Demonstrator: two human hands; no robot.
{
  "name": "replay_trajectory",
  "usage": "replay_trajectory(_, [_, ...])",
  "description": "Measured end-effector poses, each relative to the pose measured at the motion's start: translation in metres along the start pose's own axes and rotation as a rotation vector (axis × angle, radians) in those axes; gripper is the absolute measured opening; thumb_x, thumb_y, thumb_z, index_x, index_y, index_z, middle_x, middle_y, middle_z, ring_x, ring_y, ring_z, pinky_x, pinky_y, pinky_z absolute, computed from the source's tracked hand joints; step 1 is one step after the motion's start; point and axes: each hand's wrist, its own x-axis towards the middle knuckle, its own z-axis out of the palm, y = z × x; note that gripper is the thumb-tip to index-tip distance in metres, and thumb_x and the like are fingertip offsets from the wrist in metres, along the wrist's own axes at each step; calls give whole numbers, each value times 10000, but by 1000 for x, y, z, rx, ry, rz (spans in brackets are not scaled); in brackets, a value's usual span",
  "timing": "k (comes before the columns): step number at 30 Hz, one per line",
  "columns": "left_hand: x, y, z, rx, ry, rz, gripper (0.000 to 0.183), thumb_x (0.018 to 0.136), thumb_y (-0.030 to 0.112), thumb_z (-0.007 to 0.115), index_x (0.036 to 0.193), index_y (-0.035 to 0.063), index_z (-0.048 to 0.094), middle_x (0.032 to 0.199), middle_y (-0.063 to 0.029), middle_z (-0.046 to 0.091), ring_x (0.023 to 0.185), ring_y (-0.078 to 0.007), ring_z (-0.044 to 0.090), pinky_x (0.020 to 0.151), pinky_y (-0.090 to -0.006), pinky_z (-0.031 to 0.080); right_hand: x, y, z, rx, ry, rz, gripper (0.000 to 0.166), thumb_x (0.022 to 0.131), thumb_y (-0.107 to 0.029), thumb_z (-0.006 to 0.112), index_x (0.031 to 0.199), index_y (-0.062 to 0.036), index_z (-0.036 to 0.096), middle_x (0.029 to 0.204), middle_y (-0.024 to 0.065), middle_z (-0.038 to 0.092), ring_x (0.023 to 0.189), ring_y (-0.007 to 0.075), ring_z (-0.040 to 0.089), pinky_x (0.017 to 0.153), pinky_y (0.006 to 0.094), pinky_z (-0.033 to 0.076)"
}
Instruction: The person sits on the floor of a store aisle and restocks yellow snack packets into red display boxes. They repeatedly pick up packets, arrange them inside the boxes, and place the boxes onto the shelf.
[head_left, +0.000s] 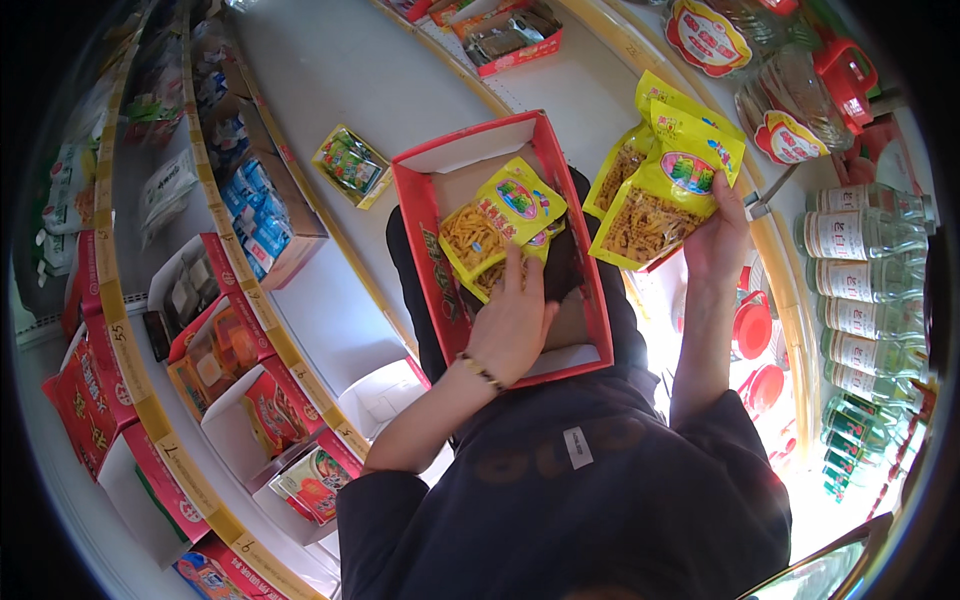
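Observation:
An open red cardboard box (596, 300) rests on my lap, its inside brown and white. Yellow snack pouches (480, 232) with clear windows lie in it. My left hand (514, 322), with a beaded bracelet at the wrist, reaches into the box; its fingertips touch the lower edge of the top pouch, fingers somewhat spread. To the right of the box, my right hand (716, 232) grips yellow snack pouches (660, 195) by their right side, with the thumb on the front one. These pouches overlap and stand upright; part of something red shows beneath them.
Shelves with boxed snack packets (259, 217) curve along the left. A small yellow tray of green packets (351, 166) sits on the shelf ahead, a red box of dark packets (514, 37) beyond it. Lidded jars (802, 105) and glass bottles (862, 292) stand at the right.

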Motion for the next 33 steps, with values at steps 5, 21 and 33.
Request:
replay_trajectory(5, [24,-26,-68,-217,-77,-141,294,814,192,544,1080,68,553,854,-174,610,836,-325,583,685,-418,464,-1,-3,-2,11,2,-22,320,892,-143,474,1171,13,462,1118,109,566,1030,208,545,924,344,402])
replay_trajectory(21, [13,-76,-26,177,-178,219,654,696,-9,567,1290,189,379,1158,-159,434,1030,-323,493,846,-379,446,-4,11,4,-38,36,93,308,882,-184,513,1136,-13,482,1099,104,571,1015,200,552,901,339,421])
replay_trajectory(33, [16,-42,8,256,-133,107,318,730,42,505,1044,-7,516,839,-158,545,727,-319,589,618,-373,501,-18,9,20,-198,19,78,339,867,-163,539,1145,9,451,1039,106,581,960,180,572,834,301,464])
